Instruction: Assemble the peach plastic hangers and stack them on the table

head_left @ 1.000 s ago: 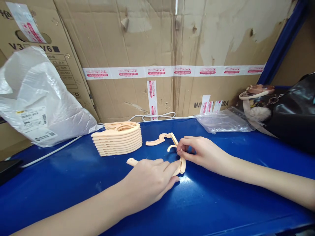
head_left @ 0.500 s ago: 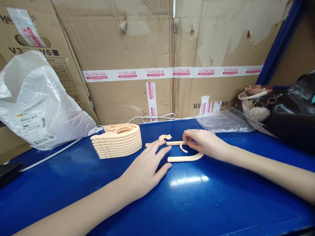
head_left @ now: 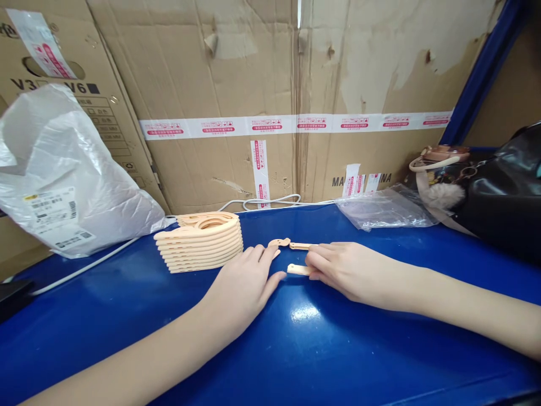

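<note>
My right hand [head_left: 342,269] is closed around a cream plastic folding hanger arm [head_left: 298,270], whose squared end sticks out toward the left. Beyond its fingers shows a second cream hanger bar [head_left: 300,246], its right part hidden by that hand. My left hand [head_left: 247,285] has its fingers bent down over a small curved hanger piece [head_left: 279,242], with the thumb held apart toward the squared end. Part of that piece lies hidden under the fingers. Close to the left hand's knuckles stands a neat stack of folded cream hangers [head_left: 200,245].
A white plastic parcel bag [head_left: 80,186] leans at the left, near a white cable [head_left: 87,272]. Taped cardboard [head_left: 203,169] walls the back of the blue table [head_left: 338,361]. Clear plastic wrap [head_left: 384,208] and a black bag [head_left: 499,192] lie at the right.
My right hand has come nearer and now grips the hanger arm, which has shifted. My left fingers have drawn in, and the small curved piece has moved slightly left and nearer.
</note>
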Demonstrator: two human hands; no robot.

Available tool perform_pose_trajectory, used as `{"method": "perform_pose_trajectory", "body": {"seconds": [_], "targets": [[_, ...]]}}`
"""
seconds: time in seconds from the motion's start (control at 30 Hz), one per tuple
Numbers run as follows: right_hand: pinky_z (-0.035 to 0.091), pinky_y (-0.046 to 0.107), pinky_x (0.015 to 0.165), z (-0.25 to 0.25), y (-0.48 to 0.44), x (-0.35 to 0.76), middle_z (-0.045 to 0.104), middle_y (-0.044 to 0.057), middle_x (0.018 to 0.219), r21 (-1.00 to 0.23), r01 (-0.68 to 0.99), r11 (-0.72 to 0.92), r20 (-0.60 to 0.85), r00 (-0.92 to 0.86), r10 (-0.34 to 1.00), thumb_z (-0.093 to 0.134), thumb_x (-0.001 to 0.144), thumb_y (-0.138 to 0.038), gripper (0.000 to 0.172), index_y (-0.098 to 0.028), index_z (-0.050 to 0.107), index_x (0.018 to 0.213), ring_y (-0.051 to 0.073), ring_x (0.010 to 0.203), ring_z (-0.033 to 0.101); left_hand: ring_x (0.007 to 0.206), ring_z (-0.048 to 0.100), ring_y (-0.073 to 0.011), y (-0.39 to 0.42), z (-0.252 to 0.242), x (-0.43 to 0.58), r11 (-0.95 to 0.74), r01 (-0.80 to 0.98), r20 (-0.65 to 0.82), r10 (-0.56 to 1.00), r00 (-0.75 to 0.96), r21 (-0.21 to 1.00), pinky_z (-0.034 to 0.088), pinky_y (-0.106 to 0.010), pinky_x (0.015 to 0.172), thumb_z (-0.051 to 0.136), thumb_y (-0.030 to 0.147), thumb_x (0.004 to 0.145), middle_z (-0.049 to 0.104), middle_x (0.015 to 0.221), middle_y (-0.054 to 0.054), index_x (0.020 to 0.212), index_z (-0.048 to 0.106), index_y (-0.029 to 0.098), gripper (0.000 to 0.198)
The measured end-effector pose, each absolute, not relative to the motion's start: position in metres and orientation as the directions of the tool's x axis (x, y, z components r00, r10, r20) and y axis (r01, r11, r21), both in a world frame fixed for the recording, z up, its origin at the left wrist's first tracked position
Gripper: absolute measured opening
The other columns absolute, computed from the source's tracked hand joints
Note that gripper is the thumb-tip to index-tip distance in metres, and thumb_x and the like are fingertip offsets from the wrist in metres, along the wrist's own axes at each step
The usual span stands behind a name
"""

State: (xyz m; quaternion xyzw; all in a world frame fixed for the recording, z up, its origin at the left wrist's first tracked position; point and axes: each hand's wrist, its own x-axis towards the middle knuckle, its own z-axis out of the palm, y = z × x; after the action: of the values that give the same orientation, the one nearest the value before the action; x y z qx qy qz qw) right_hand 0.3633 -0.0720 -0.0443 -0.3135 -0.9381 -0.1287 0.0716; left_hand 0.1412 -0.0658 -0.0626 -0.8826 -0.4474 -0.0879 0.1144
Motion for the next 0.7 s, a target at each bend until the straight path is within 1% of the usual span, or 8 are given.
{"method": "perform_pose_trajectory", "body": {"seconds": [0.1,0.17,0.23,0.33,0.43,0.5,0.6,0.7], "targets": [[0.040,0.026,0.059,-0.0437,-0.0703,0.3642,0.062,0.005,0.077,0.156,0.641,0.752,0.220,-0.764,0.606,0.036,0.100,-0.022,0.020,-0.016,0.050,0.088,0.016,0.063,0.058,0.088,0.064,-0.0226,-0.0669,-0.0597,0.1413,-0.547,0.764,0.191,0.755,0.627,-0.343,0.054,-0.033,0.074,0.044,0.005,0.092,0.066,0.100,-0.010,0.124,0.054,0.011,0.035],[0.037,0.026,0.054,-0.0424,-0.0701,0.3644,0.062,0.004,0.073,0.155,0.644,0.749,0.206,-0.763,0.613,0.036,0.100,-0.023,0.019,-0.017,0.050,0.089,0.016,0.058,0.057,0.083,0.065,-0.0217,-0.0679,-0.0582,0.1422,-0.545,0.723,0.181,0.731,0.657,-0.423,0.054,-0.031,0.070,0.040,-0.004,0.088,0.067,0.094,-0.009,0.120,0.057,0.010,0.039],[0.033,0.026,0.051,-0.0418,-0.0706,0.3642,0.061,0.003,0.070,0.174,0.631,0.756,0.191,-0.775,0.602,0.036,0.100,-0.026,0.019,-0.017,0.050,0.091,0.016,0.054,0.056,0.080,0.065,-0.0218,-0.0689,-0.0569,0.1434,-0.535,0.700,0.200,0.709,0.677,-0.473,0.054,-0.030,0.068,0.038,-0.005,0.087,0.067,0.089,-0.010,0.123,0.055,0.008,0.042],[0.031,0.026,0.049,-0.0421,-0.0720,0.3637,0.061,0.002,0.066,0.192,0.623,0.759,0.166,-0.782,0.600,0.036,0.099,-0.026,0.019,-0.016,0.051,0.092,0.016,0.051,0.056,0.082,0.065,-0.0231,-0.0702,-0.0553,0.1446,-0.514,0.695,0.225,0.698,0.679,-0.502,0.055,-0.031,0.069,0.037,-0.005,0.087,0.066,0.091,-0.011,0.131,0.048,0.005,0.047],[0.032,0.025,0.049,-0.0417,-0.0733,0.3632,0.062,0.002,0.063,0.166,0.628,0.760,0.157,-0.778,0.608,0.036,0.098,-0.026,0.018,-0.016,0.051,0.097,0.016,0.050,0.056,0.088,0.064,-0.0244,-0.0713,-0.0546,0.1447,-0.486,0.723,0.252,0.715,0.652,-0.491,0.056,-0.033,0.071,0.038,-0.006,0.085,0.065,0.097,-0.013,0.133,0.045,0.002,0.050],[0.034,0.025,0.050,-0.0405,-0.0742,0.3628,0.063,0.002,0.062,0.144,0.637,0.758,0.160,-0.770,0.617,0.036,0.098,-0.026,0.019,-0.015,0.051,0.099,0.016,0.049,0.056,0.089,0.063,-0.0241,-0.0717,-0.0548,0.1445,-0.478,0.723,0.243,0.724,0.646,-0.499,0.057,-0.032,0.071,0.039,-0.006,0.084,0.064,0.099,-0.013,0.133,0.045,0.002,0.050],[0.037,0.025,0.052,-0.0383,-0.0752,0.3628,0.065,0.003,0.062,0.134,0.639,0.757,0.192,-0.766,0.613,0.037,0.095,-0.026,0.020,-0.015,0.053,0.097,0.015,0.046,0.055,0.091,0.062,-0.0237,-0.0720,-0.0553,0.1444,-0.466,0.712,0.215,0.737,0.641,-0.525,0.057,-0.030,0.070,0.042,-0.005,0.084,0.063,0.103,-0.012,0.129,0.050,0.005,0.046],[0.038,0.026,0.054,-0.0372,-0.0758,0.3644,0.065,0.003,0.060,0.150,0.634,0.759,0.254,-0.767,0.590,0.038,0.094,-0.029,0.023,-0.015,0.056,0.096,0.015,0.044,0.054,0.090,0.061,-0.0232,-0.0727,-0.0550,0.1440,-0.455,0.723,0.208,0.753,0.624,-0.520,0.057,-0.029,0.067,0.044,-0.002,0.085,0.061,0.102,-0.009,0.119,0.056,0.010,0.038]]}}
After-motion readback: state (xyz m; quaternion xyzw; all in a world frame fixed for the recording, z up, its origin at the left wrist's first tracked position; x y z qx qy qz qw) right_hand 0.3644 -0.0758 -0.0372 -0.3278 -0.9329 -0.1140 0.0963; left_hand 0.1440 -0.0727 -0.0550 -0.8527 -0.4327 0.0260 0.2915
